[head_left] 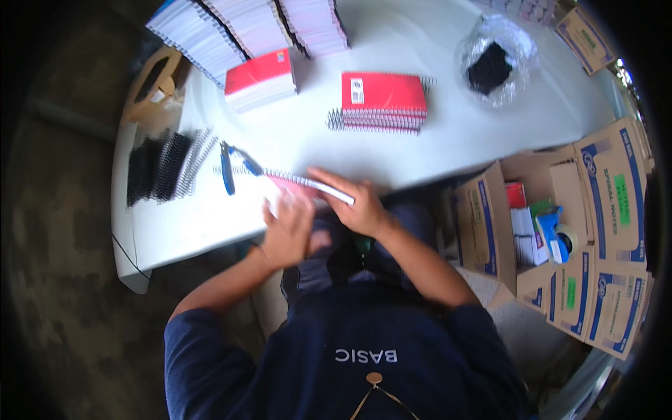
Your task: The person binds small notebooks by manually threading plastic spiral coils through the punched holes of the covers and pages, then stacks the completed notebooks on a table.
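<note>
A red-covered notebook (297, 186) with a wire spiral along its far edge lies at the near edge of the white table (455, 133). My left hand (288, 227) presses on the notebook's near side, its fingers blurred. My right hand (357, 203) grips its right end, fingers over the spiral. Blue-handled pliers (228, 166) lie on the table just left of the notebook. Loose black and silver spiral wires (166, 165) are spread further left.
A stack of red spiral notebooks (382, 102) sits mid-table, another red-topped stack (260, 81) behind it, and tall white stacks (245, 26) at the back. A clear bag with black pieces (493, 64) lies right. Open cardboard boxes (553, 224) stand at my right, with a blue tape dispenser (556, 234).
</note>
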Available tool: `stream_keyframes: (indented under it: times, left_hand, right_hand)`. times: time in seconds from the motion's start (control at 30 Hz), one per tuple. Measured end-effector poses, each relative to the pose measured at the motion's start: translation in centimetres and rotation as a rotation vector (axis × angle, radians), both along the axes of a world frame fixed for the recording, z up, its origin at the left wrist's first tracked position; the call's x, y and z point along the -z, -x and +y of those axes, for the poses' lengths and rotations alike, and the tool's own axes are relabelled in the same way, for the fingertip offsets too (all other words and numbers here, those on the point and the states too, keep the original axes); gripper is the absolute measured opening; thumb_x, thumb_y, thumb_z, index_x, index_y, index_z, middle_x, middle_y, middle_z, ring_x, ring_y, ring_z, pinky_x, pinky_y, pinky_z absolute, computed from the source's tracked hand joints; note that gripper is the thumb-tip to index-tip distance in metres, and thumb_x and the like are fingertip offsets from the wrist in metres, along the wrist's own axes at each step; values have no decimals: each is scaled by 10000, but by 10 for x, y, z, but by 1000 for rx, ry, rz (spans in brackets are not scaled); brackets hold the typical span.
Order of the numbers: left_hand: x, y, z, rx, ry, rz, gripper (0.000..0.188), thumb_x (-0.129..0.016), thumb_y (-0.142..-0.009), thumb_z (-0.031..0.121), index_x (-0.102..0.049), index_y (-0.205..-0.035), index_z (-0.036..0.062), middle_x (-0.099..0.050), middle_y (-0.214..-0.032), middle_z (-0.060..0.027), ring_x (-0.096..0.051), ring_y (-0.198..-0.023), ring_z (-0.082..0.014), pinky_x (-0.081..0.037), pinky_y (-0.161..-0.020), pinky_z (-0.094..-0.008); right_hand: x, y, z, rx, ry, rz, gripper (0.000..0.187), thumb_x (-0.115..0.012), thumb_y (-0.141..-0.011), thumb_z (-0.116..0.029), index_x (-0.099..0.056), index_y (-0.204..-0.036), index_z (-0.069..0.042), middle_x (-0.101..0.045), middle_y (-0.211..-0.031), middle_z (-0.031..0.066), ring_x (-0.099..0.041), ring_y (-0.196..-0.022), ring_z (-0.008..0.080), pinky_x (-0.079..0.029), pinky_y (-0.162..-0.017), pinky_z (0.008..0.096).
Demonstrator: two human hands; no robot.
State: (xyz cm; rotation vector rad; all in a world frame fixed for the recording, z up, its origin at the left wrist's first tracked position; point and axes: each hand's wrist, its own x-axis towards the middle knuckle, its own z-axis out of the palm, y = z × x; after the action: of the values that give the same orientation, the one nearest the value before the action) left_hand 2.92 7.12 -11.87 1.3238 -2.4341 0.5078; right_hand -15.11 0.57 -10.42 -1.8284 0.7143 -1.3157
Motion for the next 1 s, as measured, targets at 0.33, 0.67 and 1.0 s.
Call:
stream_keyframes:
  times: [0.33, 0.67, 1.0]
  left_hand:
    - [-116, 3, -70, 88, -416, 211, 140, -664, -782, 183, -672, -907, 119, -655, -858, -4, -578, -935, -178, -329, -879, -373]
    - [-133, 10, -72, 124, -493, 188, 143, -724, -736, 205, -661, -823, 110, -629, -829, -26, -548, -843, -190, -321, -837, -346]
    - [-138, 10, -68, 135, -423, 0, 149, -724, -727, 221, -651, -791, 108, -633, -795, -23, -578, -833, -181, -343, -864, -350]
  right_hand:
    - [-3, 10, -7, -79, -249, 63, 200, -638, -846, -68, -621, -1034, -3, -680, -863, 87, -623, -764, 86, -491, -676, 250]
    - [-9, 10, -6, -102, -223, 69, 197, -623, -847, -88, -606, -1027, -9, -650, -891, 182, -648, -800, 303, -484, -695, 320]
    - [-14, 5, -3, -106, -207, 81, 207, -626, -842, -49, -611, -1038, 16, -666, -898, 150, -626, -772, 161, -489, -698, 290]
